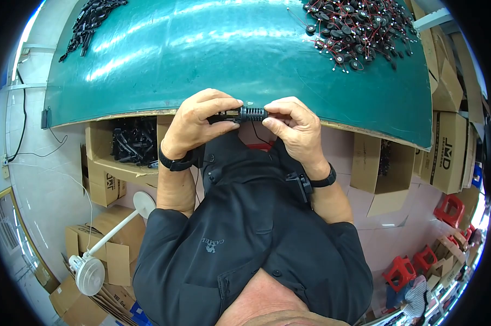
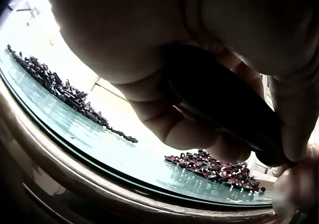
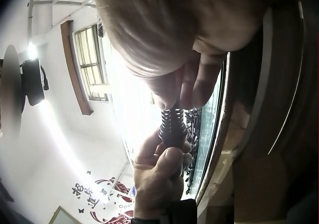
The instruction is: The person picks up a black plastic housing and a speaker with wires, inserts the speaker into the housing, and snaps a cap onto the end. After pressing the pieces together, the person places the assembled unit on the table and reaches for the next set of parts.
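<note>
A black cylindrical device with a slotted, ribbed barrel is held level just over the table's front edge. My left hand grips its body, fingers along the far side and thumb on the near side. That body shows as a dark rounded shape inside the palm in the left wrist view. At the barrel's outer end, my right hand pinches with thumb and fingertips. The ribs are visible between both hands in the right wrist view. Below the device hangs a thin black cord.
On the green table, black parts lie heaped at the far left. Small round black parts with red wires are piled at the far right. Under the front edge stand a carton of black parts and another carton.
</note>
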Demonstrator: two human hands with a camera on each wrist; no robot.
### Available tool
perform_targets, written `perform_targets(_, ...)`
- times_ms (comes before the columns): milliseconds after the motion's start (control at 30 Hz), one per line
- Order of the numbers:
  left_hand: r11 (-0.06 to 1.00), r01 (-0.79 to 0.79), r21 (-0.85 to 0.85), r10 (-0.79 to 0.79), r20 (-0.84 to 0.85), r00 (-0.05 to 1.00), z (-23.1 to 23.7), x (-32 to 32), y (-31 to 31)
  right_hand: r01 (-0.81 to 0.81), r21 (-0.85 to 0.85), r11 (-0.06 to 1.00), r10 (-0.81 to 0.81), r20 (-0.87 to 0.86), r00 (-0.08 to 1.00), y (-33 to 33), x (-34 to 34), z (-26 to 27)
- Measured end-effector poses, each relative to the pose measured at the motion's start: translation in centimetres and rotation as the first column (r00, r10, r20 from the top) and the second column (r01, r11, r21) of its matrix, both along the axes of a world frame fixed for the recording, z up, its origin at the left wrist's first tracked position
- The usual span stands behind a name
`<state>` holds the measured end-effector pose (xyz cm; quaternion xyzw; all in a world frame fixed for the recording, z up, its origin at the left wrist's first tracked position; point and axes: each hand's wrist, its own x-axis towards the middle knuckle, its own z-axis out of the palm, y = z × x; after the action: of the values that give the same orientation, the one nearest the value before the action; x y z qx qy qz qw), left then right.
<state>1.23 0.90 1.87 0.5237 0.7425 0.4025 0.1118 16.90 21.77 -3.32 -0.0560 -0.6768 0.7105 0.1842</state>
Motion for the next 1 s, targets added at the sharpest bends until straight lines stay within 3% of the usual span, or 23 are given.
perform_targets(467,1.000,-0.002,0.002,0.002,-0.027,1.000,-0.2,0.0,-0.1,-0.028,-0.193,0.981,0.048,0.102,0.994,-0.3,0.0,-1.4)
perform_targets(767,1.000,0.000,-0.008,-0.001,-0.060,0.998,-0.2,0.1,0.0,-0.035,-0.224,0.974,0.074,0.167,0.983,-0.2,0.1,-1.6)
perform_targets(900,1.000,0.003,-0.009,-0.003,-0.056,0.998,-0.1,0.1,0.1,-0.013,-0.128,0.992,0.027,0.106,0.994,-0.3,0.1,-1.5)
perform_targets(1000,1.000,0.003,-0.020,-0.004,-0.073,0.997,0.1,0.2,0.1,-0.036,-0.236,0.971,0.077,0.170,0.982,-0.2,0.3,-1.6)
